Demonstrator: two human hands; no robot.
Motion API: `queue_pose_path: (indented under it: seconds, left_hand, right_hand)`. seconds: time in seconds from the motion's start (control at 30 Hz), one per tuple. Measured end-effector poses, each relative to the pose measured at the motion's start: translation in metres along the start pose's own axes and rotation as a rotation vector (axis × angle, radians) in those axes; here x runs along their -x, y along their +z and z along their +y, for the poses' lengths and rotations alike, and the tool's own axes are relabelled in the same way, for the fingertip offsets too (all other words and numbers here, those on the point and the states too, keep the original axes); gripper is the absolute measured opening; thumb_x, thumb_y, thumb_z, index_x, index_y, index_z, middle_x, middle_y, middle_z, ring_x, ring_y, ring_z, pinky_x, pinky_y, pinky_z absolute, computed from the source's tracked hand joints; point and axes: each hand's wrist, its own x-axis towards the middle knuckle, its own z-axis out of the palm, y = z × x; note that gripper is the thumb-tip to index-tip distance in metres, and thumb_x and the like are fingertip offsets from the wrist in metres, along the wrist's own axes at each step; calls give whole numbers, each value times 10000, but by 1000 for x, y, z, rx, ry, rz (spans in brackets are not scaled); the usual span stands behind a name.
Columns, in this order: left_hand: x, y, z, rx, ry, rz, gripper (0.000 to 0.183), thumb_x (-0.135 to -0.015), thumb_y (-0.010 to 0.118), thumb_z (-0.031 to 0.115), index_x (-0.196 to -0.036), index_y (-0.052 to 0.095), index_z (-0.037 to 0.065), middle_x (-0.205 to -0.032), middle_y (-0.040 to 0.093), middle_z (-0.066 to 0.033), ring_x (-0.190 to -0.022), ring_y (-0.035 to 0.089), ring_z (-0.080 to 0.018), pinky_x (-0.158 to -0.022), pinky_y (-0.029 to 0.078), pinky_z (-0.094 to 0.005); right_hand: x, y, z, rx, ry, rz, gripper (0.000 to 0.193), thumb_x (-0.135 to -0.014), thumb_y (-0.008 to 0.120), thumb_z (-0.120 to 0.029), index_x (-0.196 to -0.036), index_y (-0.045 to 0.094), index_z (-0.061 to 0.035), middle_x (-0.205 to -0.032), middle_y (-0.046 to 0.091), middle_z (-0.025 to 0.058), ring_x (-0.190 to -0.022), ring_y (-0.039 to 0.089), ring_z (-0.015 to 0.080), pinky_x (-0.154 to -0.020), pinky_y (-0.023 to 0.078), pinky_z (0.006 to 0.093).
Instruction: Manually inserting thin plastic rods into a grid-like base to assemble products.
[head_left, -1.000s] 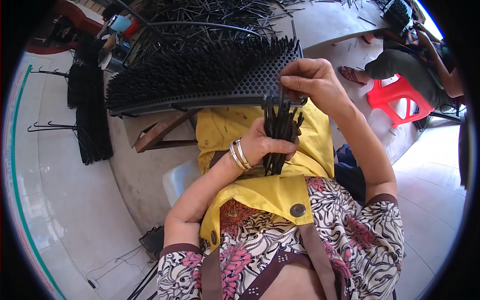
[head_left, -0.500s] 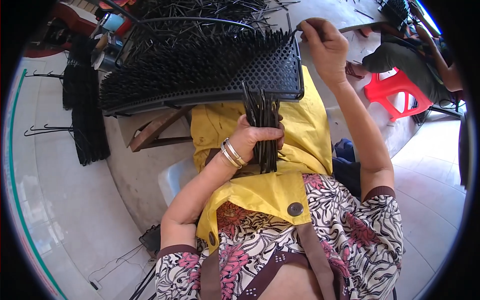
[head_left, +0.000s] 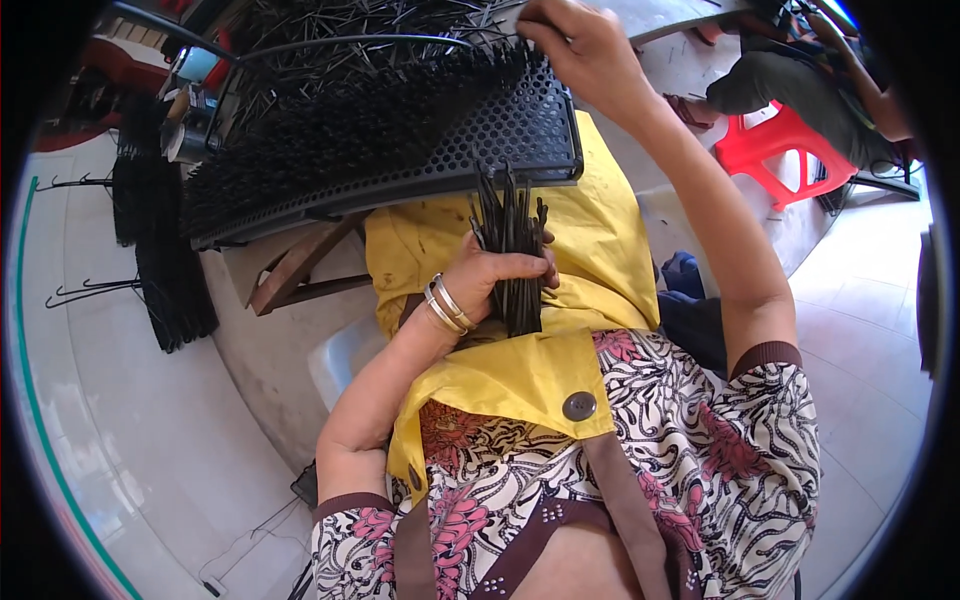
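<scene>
The left hand has its fingers wrapped round a bundle of black strips, thumb laid across the front, above the yellow apron. The strip tops stand at uneven heights and splay apart; should that grip slacken, or one strip be tugged from the middle, others could slip out and drop onto the apron.

The right hand is raised at the far right corner of the holed board, thumb and fingers bent toward each other in what looks like a pinch. Whether it has hold of a strip I cannot tell — the fingertips run into the dark tangle behind them. The upright strips crowd close there, so a knuckle catching on them could bend or unseat a few, and the crowding could hide a hole from sight.

A brown frame shows under the board's left part, while its right end lies over the apron. What bears that end is hidden; if it is the lap, a shifted leg could rock everything. Beyond the board lies a loose pile on the bench — a sweeping hand could scatter it.
</scene>
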Motion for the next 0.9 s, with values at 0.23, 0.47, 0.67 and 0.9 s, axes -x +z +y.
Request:
queue_pose_path:
  seconds: [0.23, 0.47, 0.67, 0.9]
  left_hand:
    - [-1, 1, -5, -10, 33, 64, 251, -677, 645, -20, -901, 532, -27, -721, 599, -108, -606, 609, -224, -580, 511, -329]
    - [-2, 3, 1, -15, 211, 126, 223, -674, 630, -23, -870, 525, -24, -686, 589, -113, -550, 585, -213, -517, 498, -314]
    - [1, 7, 7, 18, 239, 220, 214, -671, 629, -17, -868, 545, -24, -677, 590, -110, -549, 585, -200, -513, 502, -300]
    - [3, 12, 7, -82, 230, 299, 263, -685, 607, -64, -939, 563, -16, -768, 610, -98, -628, 617, -216, -555, 529, -318]
  right_hand:
    - [-3, 9, 11, -43, 51, -222, 78, -719, 585, -48, -727, 536, 12, -649, 548, 182, -619, 555, 349, -557, 438, 383]
    - [12, 15, 7, 456, 30, -477, 74, -738, 530, -61, -794, 550, -17, -692, 589, 174, -708, 588, 346, -599, 444, 439]
    - [47, 6, -24, 127, 234, -302, 166, -764, 618, -114, -866, 577, 11, -681, 611, 107, -584, 582, 223, -546, 461, 336]
    - [76, -1, -68, -620, 905, -479, 165, -792, 620, -58, -922, 597, 40, -667, 583, 28, -549, 521, 50, -470, 423, 199]
